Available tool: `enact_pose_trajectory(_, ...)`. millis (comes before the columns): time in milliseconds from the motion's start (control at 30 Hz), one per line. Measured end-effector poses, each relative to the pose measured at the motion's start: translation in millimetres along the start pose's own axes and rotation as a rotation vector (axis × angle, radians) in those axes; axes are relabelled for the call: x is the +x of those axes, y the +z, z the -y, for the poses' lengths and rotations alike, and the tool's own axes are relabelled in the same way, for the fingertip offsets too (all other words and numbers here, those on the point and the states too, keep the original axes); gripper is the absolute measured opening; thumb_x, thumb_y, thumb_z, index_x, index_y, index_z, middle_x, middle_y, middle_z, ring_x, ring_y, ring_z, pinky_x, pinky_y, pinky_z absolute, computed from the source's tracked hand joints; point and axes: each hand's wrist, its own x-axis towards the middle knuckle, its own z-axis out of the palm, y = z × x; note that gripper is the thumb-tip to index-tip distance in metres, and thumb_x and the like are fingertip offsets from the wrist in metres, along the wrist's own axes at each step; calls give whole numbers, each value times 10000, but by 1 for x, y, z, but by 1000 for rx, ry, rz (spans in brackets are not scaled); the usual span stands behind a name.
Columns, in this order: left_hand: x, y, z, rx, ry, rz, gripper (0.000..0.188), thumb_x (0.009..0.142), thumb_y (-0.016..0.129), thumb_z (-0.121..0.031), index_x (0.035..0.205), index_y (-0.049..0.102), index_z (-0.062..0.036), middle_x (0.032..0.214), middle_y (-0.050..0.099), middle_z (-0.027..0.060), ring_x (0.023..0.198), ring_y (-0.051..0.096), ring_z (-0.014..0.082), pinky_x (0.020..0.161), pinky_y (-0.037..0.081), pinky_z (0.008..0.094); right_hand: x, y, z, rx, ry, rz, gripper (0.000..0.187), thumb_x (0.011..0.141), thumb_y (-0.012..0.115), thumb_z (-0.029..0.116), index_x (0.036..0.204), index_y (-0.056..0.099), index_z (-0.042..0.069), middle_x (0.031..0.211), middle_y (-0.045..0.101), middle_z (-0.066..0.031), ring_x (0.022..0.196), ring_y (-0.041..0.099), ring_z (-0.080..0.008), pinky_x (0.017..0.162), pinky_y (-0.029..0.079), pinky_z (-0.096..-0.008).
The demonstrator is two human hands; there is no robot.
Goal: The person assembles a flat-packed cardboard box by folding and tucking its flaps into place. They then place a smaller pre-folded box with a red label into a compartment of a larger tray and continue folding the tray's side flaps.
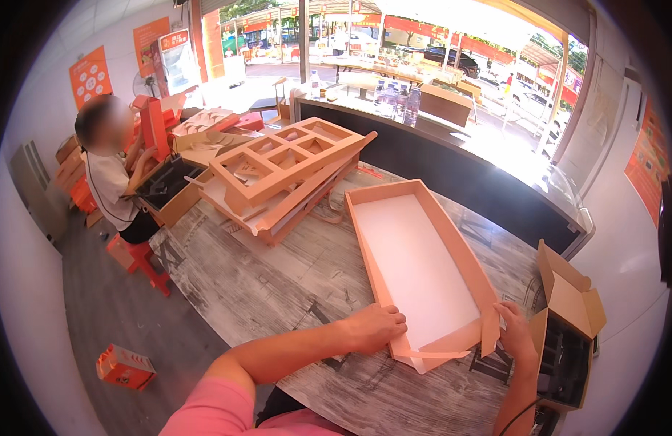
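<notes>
Pressing down on the near corner of a long orange box tray [452, 251], the left hand [376, 327] lies flat with its fingers curled over the folded edge; the right hand [514, 330] pinches the tray's upright flap at the opposite near corner, thumb and fingers closed on the cardboard; the tray rests on the grey wooden table [278, 291], white lining up, its long axis running away from the person and slanting toward the upper left; so both hands sit at the near short end, left on the left wall, right on the right wall, neither clearly closer than the other; a loose strip of card juts out between them along the near edge, not yet standing upright. Just right of the right hand, an open brown carton [568, 320] stands with flaps raised; farther up the table a stack of orange divider trays [285, 171] leans, well apart; a seated person [114, 178] works at the far left; a small orange box [125, 367] lies on the floor.
</notes>
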Motion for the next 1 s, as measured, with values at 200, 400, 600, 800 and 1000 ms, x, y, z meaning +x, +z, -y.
enact_pose_trajectory(200, -9, -25, 11, 273, 14, 148, 300, 842, 725, -187, 1133, 724, -110, 1137, 692, 32, 1149, 650, 209, 941, 483, 373, 3, 10, 16, -115, -110, -49, 413, 810, 818, 50, 1212, 744, 108, 1411, 637, -123, 1283, 655, -350, 1014, 563, -432)
enact_pose_trajectory(400, -19, -39, 21, 377, 121, 261, 256, 881, 731, -156, 1136, 719, -131, 1130, 689, 16, 1150, 658, 211, 972, 491, 375, 0, -1, 51, 5, -134, 59, 206, 791, 813, 61, 991, 786, 100, 1340, 664, -80, 1199, 687, -328, 976, 579, -427)
enact_pose_trajectory(600, -26, -41, 33, 341, 221, 344, 348, 851, 804, -151, 1185, 709, -127, 1213, 677, 30, 1230, 629, 244, 936, 565, 381, -9, -4, 69, -45, -247, 177, 203, 751, 796, 96, 950, 809, 132, 1278, 706, -72, 1192, 686, -310, 987, 579, -411)
enact_pose_trajectory(800, -24, -36, 42, 324, 276, 428, 271, 920, 704, -231, 1182, 672, -171, 1171, 636, 22, 1203, 599, 240, 922, 549, 387, 4, -14, 96, -71, -222, 349, 382, 745, 854, 190, 1119, 797, 133, 1369, 673, -90, 1282, 634, -341, 1063, 544, -423)
enact_pose_trajectory(1000, -19, -59, 40, 366, 277, 593, 308, 908, 733, -213, 1204, 690, -137, 1231, 657, 51, 1258, 595, 265, 965, 564, 405, 15, -22, 103, -255, -315, 551, 606, 789, 854, 268, 1342, 692, 82, 1508, 576, -83, 1369, 576, -336, 1092, 527, -432)
